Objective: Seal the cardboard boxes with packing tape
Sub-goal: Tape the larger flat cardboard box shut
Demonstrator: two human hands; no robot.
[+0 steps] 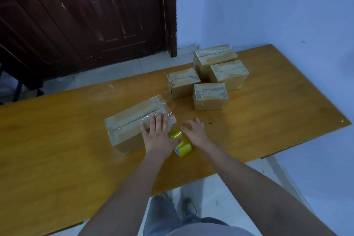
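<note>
Tabletop tape roll (182, 142) half-hidden by hands.

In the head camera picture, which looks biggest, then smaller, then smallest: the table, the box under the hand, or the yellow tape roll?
1. The table, by far.
2. The box that the left hand presses; it lies nearer the camera than the other boxes, though it does look truly longer.
3. The yellow tape roll, partly hidden under the right hand.

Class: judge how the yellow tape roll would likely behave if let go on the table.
The tape roll looks round, so it may roll. Its glossy surface suggests it could slip. A clear strip seems to join it to the box, probably tethering it.
</note>
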